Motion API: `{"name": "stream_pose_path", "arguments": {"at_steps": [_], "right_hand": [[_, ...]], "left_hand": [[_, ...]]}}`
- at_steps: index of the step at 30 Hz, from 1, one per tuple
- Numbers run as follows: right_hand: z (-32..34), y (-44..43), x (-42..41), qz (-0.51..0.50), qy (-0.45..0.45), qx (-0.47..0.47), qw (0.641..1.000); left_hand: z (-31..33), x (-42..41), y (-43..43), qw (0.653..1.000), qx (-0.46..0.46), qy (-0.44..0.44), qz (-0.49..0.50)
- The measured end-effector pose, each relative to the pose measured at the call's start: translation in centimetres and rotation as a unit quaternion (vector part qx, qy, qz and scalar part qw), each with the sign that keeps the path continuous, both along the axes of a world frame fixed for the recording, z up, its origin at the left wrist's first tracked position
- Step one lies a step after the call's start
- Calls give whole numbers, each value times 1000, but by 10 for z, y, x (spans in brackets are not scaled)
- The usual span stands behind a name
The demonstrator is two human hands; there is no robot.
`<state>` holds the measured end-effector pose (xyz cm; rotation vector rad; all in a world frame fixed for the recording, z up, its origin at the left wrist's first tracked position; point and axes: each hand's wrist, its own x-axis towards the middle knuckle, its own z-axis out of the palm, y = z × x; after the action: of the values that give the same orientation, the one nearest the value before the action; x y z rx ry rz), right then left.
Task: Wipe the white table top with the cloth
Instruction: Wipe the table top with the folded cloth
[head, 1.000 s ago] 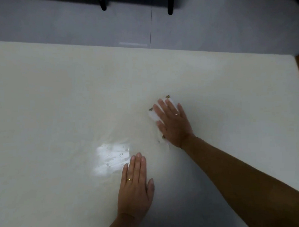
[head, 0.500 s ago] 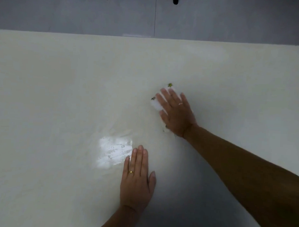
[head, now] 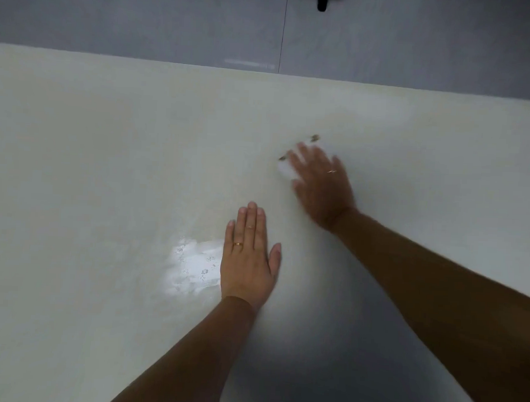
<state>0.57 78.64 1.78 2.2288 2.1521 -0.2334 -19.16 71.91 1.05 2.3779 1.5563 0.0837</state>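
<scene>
The white table top (head: 107, 163) fills most of the view. A small white cloth (head: 285, 169) with dark specks at its corners lies on it right of centre. My right hand (head: 320, 185) presses flat on the cloth with straight fingers and covers most of it; the hand is motion-blurred. My left hand (head: 249, 258) rests flat on the table nearer to me, fingers straight and together, a ring on one finger. A bright reflection (head: 194, 264) shines on the surface just left of that hand.
Beyond the table's far edge (head: 263, 71) lies a grey tiled floor (head: 144, 22). Two dark furniture legs (head: 322, 1) stand at the top of the view.
My right hand has slid the cloth farther from me and a little to the right. The left hand stays flat in place. The view has shifted, so the table's far edge sits lower.
</scene>
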Motion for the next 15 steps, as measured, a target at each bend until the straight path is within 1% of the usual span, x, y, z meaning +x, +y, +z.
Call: {"name": "stream_pose_path", "arguments": {"at_steps": [2,3,5,6,7,8,10,12,13,14,15], "right_hand": [[0,6,36,-120,-15,-4,993],[0,12,45,-192,-6,-14,981],[0,29,37,-308,6,-20,951],[1,37,21,-331,2,-21,943],[1,43,2,-320,1,-24,947],[1,48,-18,-277,3,-23,961],[0,47,-47,-132,11,-10,991],[2,45,-44,-1,32,-16,999],[1,47,-30,42,34,-14,998],[-1,50,-12,62,18,-6,998],[-3,53,7,47,-4,-1,999]], "left_hand": [[-2,0,-3,1000,2,0,-1],[-3,0,-4,1000,3,1,-1],[-2,1,-2,1000,5,6,0],[-2,1,-2,1000,5,9,1],[-2,1,-2,1000,3,9,3],[-1,1,-2,1000,1,10,4],[0,1,-2,1000,-5,18,5],[0,1,-2,1000,-7,27,4],[0,0,-1,1000,-7,26,4],[-1,0,-1,1000,-6,23,4],[-1,1,-1,1000,-4,18,3]]}}
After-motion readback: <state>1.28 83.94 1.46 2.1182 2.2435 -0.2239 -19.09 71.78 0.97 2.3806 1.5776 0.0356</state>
